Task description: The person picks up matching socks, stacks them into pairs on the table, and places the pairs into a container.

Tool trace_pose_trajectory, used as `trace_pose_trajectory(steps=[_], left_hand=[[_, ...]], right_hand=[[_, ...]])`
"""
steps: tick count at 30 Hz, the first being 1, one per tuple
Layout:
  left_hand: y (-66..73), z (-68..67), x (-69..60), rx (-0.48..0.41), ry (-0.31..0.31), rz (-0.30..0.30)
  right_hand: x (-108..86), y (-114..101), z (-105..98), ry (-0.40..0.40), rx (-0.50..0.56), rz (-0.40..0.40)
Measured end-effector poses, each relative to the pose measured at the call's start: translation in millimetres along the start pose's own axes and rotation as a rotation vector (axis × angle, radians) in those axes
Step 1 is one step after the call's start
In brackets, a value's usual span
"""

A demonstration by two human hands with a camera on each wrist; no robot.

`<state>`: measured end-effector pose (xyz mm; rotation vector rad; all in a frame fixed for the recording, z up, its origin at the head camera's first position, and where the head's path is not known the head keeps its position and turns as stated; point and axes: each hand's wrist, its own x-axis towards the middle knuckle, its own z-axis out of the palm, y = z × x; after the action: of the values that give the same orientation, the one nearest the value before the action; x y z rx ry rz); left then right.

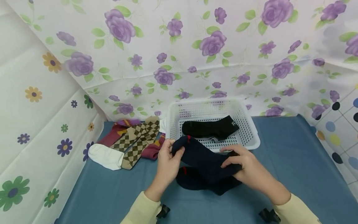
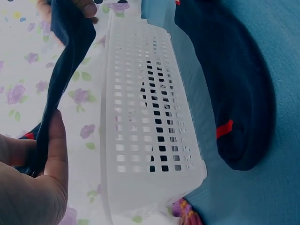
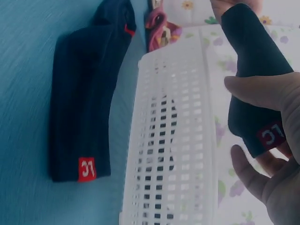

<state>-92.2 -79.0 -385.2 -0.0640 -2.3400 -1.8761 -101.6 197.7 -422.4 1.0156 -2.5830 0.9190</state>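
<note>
Nearest the cam are your pale yellow sleeves [image 1: 144, 208], coming in at approx 7 & 5 o'clock in the head view (12 = straight away from you). Your L hand [image 1: 169, 158] pinches the toe end of a dark navy sock [image 1: 205, 160] btwn thumb & fingers; your R hand [image 1: 247, 166] pinches its cuff end the same way. So it's up off the blue table [image 1: 285, 149], spanning hand to hand, long axis approx 9:30 to 3:30. Key relation: a lower sock [image 1: 193, 183], also navy, lies on the table at 6 from it, partly hidden, axis approx 9 to 3, red toe mark also at the 9 end, so the two run near parallel, same way round. From your L hand, its toe is at approx 4–5; from your R hand, its cuff is at approx 7, so R looks a bit nearer. White basket [image 1: 255, 141] sits at 12, just past your hands, w/ black socks [image 1: 207, 128] inside; checked socks [image 1: 141, 144] at approx 10 from your L hand.
</note>
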Motion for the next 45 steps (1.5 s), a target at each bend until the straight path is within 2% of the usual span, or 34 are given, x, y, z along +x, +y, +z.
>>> trace_pose_trajectory(steps=[7,13,16,20,23,28,32,37,40,45], left_hand=[[-1.5,-2.7,3.4,0.010,0.001,-0.010],[-3.2,-5.8,5.1,-0.025,-0.019,-0.020],[-4.4,-7.3,4.9,-0.027,-0.038,-0.023],[-6.7,-8.7,3.2,-0.026,-0.076,-0.013],[-12.1,-9.7,3.3,-0.023,-0.088,0.001],[-33.2,-11.7,3.8,-0.001,-0.111,-0.003],[-48.1,-13.2,-1.0,0.078,-0.208,-0.054],[-61.4,-11.5,-8.0,0.221,-0.335,-0.162],[-67.8,-9.1,-10.1,0.233,-0.375,-0.217],[-80.0,-4.6,-11.6,0.220,-0.394,-0.276]], right_hand=[[-2.8,7.1,-6.5,0.028,-0.046,0.060],[-5.3,10.2,-9.5,0.049,-0.082,0.107],[-7.6,10.2,-9.9,0.053,-0.062,0.150],[-11.2,9.4,-9.4,0.031,0.017,0.218],[-13.9,9.9,-9.0,0.036,0.048,0.210],[-20.4,10.9,-8.9,0.095,0.019,0.157],[-32.0,11.2,-2.2,0.107,0.019,0.109],[-47.2,17.6,13.3,0.079,0.015,0.027],[-50.8,24.7,19.6,0.078,0.003,0.013],[-52.8,35.4,26.8,0.034,-0.067,0.045]])
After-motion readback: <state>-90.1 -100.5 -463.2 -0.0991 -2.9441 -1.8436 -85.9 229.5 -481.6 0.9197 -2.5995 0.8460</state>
